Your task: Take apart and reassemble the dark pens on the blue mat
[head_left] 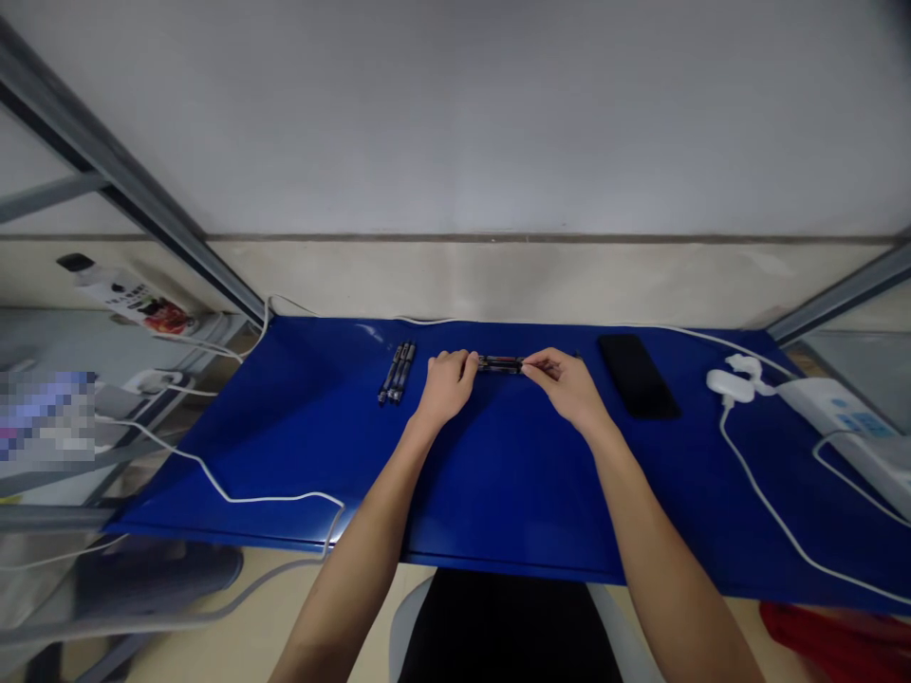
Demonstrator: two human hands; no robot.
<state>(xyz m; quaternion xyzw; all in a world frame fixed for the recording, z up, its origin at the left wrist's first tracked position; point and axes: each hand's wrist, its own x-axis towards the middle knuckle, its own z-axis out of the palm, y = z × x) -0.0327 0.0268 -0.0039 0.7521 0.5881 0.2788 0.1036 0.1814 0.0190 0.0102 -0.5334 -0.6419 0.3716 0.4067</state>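
Dark pens [500, 364] lie side by side, crosswise on the blue desk [512, 465], between my two hands. My left hand [448, 384] is closed about their left end, thumb against them; its fingertips are partly hidden. At the right end, my right hand [566, 381] pinches the pens between thumb and fingers. How many pens there are is hard to make out. Just left of my left hand, a group of similar dark pens [397, 372] rests on the desk, slanted and close together, untouched.
A black phone [639, 376] lies right of my right hand. Further right are a white charger [731, 385] and a white power strip [846, 422]. A white cable [270, 497] crosses the left front edge. A bottle [132, 296] leans at far left. A wall [455, 280] stands behind.
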